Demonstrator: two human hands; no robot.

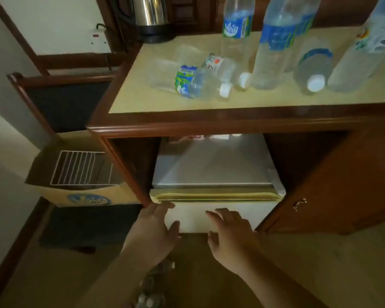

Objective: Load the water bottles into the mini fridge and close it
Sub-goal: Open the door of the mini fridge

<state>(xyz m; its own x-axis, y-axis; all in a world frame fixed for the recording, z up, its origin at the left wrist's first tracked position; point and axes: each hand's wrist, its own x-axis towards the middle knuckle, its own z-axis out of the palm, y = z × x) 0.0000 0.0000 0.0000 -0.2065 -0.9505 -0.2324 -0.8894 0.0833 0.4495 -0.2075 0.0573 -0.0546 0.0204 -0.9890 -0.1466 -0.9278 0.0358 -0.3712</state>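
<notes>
A white mini fridge [211,167] sits in the open wooden cabinet under the counter, its door [193,216] shut. My left hand [153,230] rests its fingertips at the door's top left corner, fingers apart. My right hand [231,232] lies spread flat on the door front. Neither hand holds anything. On the beige counter [142,101] above stand and lie several clear water bottles: two small ones lying down [191,83] [225,67], a tall one with a blue label [276,45], another behind it [238,23], and a small one [313,70].
An electric kettle [151,16] stands at the counter's back left. The cabinet door [342,187] hangs open on the right. A cardboard box [80,187] holding a wire rack [80,167] sits on the floor to the left. Another bottle lies on the floor [151,285].
</notes>
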